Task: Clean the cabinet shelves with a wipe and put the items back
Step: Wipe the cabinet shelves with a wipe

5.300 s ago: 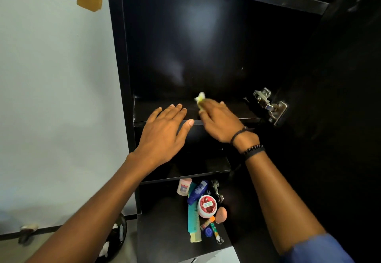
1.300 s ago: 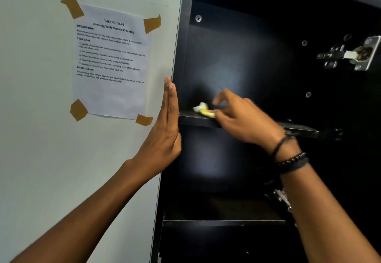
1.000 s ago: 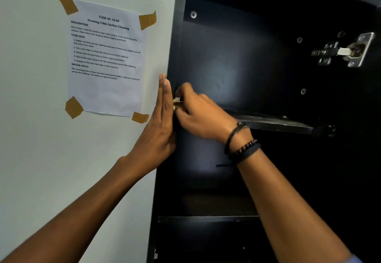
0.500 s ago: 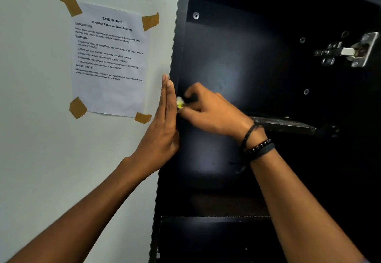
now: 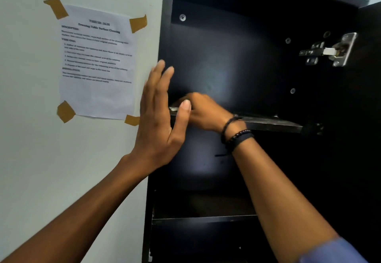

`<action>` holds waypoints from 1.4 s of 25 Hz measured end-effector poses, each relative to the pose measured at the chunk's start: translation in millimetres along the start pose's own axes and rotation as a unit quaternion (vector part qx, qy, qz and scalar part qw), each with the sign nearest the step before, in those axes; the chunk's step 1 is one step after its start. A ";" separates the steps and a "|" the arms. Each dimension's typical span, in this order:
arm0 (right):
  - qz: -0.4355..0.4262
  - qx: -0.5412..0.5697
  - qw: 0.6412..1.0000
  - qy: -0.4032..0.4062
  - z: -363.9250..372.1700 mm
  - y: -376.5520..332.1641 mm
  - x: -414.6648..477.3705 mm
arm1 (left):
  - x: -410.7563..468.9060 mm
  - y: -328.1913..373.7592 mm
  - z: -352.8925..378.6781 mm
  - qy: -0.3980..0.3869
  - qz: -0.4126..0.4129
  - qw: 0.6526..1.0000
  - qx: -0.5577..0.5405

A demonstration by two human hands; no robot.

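Note:
The black cabinet [image 5: 226, 56] stands open in front of me, with its upper shelf [image 5: 272, 123] at hand height. My right hand [image 5: 204, 112] lies curled on the left end of that shelf, closed over the wipe. Only a pale sliver of the wipe [image 5: 173, 109] shows at the shelf's left edge. My left hand [image 5: 160, 118] is flat and open, fingers up, by the cabinet's left front edge, partly covering my right hand's fingers. A lower shelf [image 5: 204, 219] shows below. No items are in view.
A printed task sheet [image 5: 97, 62] is taped to the pale wall left of the cabinet. A metal door hinge [image 5: 329, 51] sticks out at the upper right, on the open door's edge [image 5: 371, 77].
My right hand has stayed at the shelf's left end and now covers nearly all of the wipe. My left hand has lifted slightly off the wall edge, thumb spreading toward the shelf.

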State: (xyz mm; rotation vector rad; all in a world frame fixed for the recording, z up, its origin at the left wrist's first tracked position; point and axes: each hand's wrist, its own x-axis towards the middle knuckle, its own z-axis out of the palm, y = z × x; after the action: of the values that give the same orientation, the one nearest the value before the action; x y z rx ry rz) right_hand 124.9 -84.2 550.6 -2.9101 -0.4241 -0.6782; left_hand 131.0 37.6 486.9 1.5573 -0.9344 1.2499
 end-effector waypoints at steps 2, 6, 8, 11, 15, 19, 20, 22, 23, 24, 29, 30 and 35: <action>-0.052 0.012 0.998 -0.010 -0.6 -11.7 -15.0 | 15.9 17.9 8.3 0.029 0.022 0.999 -0.037; 0.040 -0.078 0.994 0.070 -21.4 30.4 -75.5 | 32.8 24.6 22.5 -0.059 0.007 0.996 -0.059; 0.137 -0.198 0.969 0.055 -39.4 65.8 -104.4 | 37.3 12.5 33.5 -0.181 -0.017 0.983 0.003; 0.231 -0.311 0.922 0.005 -59.8 105.4 -119.9 | 42.3 -3.3 46.0 -0.314 -0.014 0.939 0.139; 0.219 -0.239 0.944 0.056 -48.9 108.8 -95.8 | 40.1 -7.0 54.9 -0.341 -0.002 0.917 0.205; 0.143 -0.090 0.983 0.075 -41.0 96.9 -97.1 | 40.5 -9.4 51.4 -0.350 -0.026 0.913 0.207; 0.186 -0.110 0.974 0.066 -46.8 106.2 -97.8 | 40.9 -10.0 50.8 -0.351 -0.027 0.914 0.204; 0.297 -0.165 0.939 0.047 -55.7 121.5 -95.4 | 41.1 -9.4 51.4 -0.355 -0.028 0.913 0.201; 0.310 -0.165 0.935 0.042 -54.7 121.7 -90.5 | 41.2 -8.6 52.2 -0.355 -0.028 0.913 0.197; 0.279 -0.142 0.949 0.040 -51.5 114.3 -83.1 | 41.6 -8.7 52.8 -0.355 -0.032 0.914 0.193; 0.169 -0.016 0.986 -0.005 -44.4 105.8 -72.3 | 42.1 -9.6 50.8 -0.349 -0.041 0.914 0.200; 0.227 -0.064 0.972 -0.008 -52.3 118.4 -74.9 | 41.7 -9.0 50.6 -0.345 -0.039 0.916 0.203; 0.184 -0.009 0.982 -0.031 -47.0 111.9 -62.2 | 40.5 -4.3 54.4 -0.341 -0.038 0.919 0.193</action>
State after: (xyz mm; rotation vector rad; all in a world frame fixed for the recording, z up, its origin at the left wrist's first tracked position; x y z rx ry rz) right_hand 85.2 -214.5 558.3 -2.9125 0.1183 -0.5356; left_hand 159.4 -13.7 521.4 2.4054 -1.0713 0.8626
